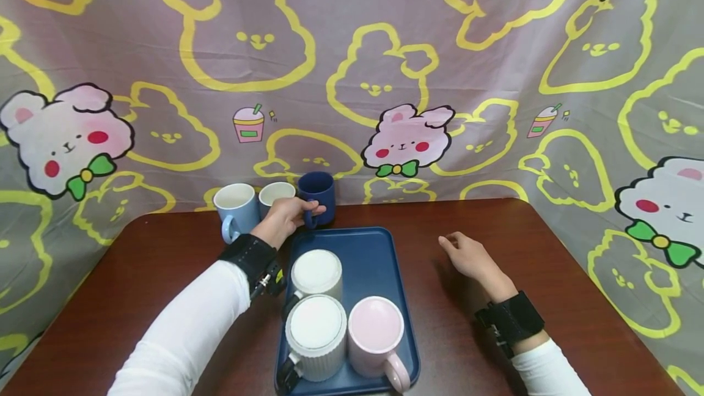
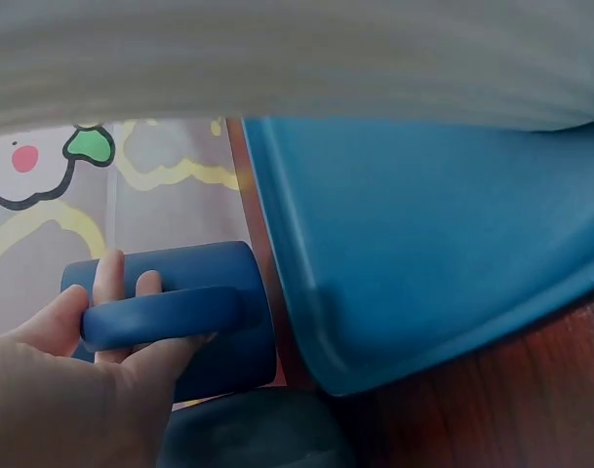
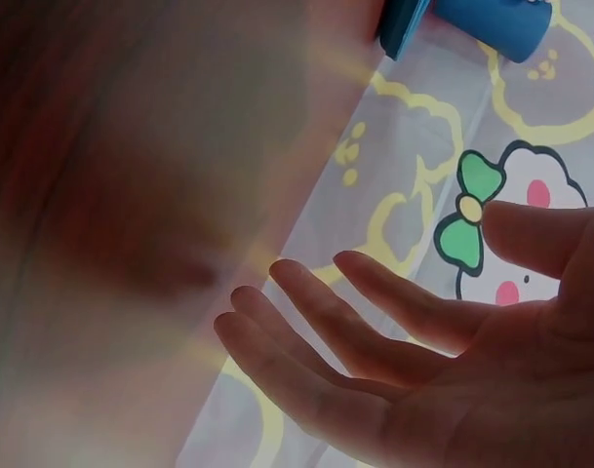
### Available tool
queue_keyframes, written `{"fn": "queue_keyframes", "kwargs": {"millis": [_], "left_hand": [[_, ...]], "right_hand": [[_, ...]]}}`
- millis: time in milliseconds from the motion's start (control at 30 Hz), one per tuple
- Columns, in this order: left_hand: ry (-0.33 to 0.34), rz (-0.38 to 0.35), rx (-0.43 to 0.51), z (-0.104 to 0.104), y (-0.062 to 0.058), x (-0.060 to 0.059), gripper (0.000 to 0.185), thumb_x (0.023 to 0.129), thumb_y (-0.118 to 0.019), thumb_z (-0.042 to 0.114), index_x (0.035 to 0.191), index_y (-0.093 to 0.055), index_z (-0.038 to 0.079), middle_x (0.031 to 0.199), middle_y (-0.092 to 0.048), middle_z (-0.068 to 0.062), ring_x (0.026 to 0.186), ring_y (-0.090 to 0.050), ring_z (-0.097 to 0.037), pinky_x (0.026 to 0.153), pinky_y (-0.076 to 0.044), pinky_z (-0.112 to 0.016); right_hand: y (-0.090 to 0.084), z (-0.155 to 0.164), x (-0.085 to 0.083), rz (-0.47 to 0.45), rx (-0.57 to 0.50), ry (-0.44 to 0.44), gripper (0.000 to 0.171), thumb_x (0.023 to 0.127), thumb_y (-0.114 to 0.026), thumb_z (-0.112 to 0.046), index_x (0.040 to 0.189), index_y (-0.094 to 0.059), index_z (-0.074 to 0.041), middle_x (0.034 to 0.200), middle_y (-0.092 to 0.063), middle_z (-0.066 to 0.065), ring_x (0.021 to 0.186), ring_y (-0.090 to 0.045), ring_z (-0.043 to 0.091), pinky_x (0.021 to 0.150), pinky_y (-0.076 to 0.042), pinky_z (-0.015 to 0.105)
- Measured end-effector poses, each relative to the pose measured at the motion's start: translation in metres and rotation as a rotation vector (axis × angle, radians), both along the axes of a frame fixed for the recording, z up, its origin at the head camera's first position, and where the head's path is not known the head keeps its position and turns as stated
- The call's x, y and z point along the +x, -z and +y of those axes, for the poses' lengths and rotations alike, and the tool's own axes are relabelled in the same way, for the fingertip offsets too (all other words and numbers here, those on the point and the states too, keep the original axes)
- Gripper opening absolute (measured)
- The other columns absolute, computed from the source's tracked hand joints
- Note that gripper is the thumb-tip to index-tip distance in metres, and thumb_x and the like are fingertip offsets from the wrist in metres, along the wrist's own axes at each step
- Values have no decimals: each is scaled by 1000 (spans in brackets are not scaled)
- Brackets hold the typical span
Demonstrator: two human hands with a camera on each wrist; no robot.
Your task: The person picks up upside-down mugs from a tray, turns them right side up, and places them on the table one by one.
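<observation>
A dark blue mug (image 1: 317, 195) stands on the brown table behind the blue tray (image 1: 374, 255). My left hand (image 1: 288, 216) grips its handle (image 2: 165, 314), fingers curled through it and thumb on top. Just left of it stand a grey mug (image 1: 273, 195) and a light blue mug (image 1: 235, 208). On the tray sit two white ribbed mugs (image 1: 316, 274) (image 1: 315, 335) and a pink mug (image 1: 377, 335). My right hand (image 1: 467, 255) rests on the table right of the tray, fingers relaxed and spread (image 3: 345, 331), holding nothing.
A cartoon bunny cloth (image 1: 407, 139) hangs as a backdrop right behind the mugs. Bare wood of the table (image 1: 577, 274) lies right of the tray and at the left front. The table's rounded back corners are in view.
</observation>
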State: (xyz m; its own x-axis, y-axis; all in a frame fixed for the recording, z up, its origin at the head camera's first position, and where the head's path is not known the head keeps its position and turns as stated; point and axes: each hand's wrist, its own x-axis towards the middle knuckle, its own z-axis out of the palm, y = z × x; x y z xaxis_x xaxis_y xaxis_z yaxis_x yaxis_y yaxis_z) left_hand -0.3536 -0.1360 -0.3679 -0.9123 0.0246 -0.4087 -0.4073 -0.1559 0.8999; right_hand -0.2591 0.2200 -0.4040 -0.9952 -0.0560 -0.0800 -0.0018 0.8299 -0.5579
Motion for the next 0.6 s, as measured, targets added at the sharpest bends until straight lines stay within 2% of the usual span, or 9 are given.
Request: {"fn": "queue_keyframes", "kwargs": {"millis": [100, 167, 267, 367, 600], "left_hand": [[-8, 1, -4, 1, 1, -1, 7, 92, -56, 1, 86, -59, 4, 55, -67, 0, 82, -71, -15, 105, -40, -37], [-8, 1, -8, 0, 2, -1, 5, 92, -56, 0, 94, -61, 1, 55, -67, 0, 88, -70, -17, 105, -40, -36], [-7, -6, -22, -1, 4, -1, 21, 92, -57, 0, 113, -59, -4, 55, -67, 0, 98, -66, -20, 106, -40, -36], [4, -7, -28, -2, 7, 0, 38, 92, -57, 1, 127, -50, -9, 55, -67, 1, 105, -62, -21, 106, -39, -36], [20, 2, -45, -2, 11, 0, 40, 92, -58, 3, 129, -50, -9, 59, -68, 2, 117, -56, -24, 108, -37, -37]], "right_hand": [[1, 2, 1, 7, 8, 2, 53, 101, -39, -37, 131, -46, 6, 131, -52, 28, 119, -50, 43, 94, -44, 53], [1, 3, 1, 8, 11, 2, 53, 101, -39, -37, 131, -46, 6, 130, -52, 28, 118, -51, 43, 94, -44, 53], [2, 4, 2, 8, 11, 2, 53, 101, -39, -37, 131, -46, 6, 130, -52, 28, 118, -51, 43, 94, -44, 53], [2, 6, 3, 6, 13, 2, 52, 102, -39, -36, 132, -46, 6, 131, -51, 28, 119, -50, 43, 95, -43, 53], [1, 9, 7, -11, 19, 10, 53, 102, -39, -36, 132, -45, 7, 131, -51, 29, 119, -50, 43, 94, -44, 53]]}}
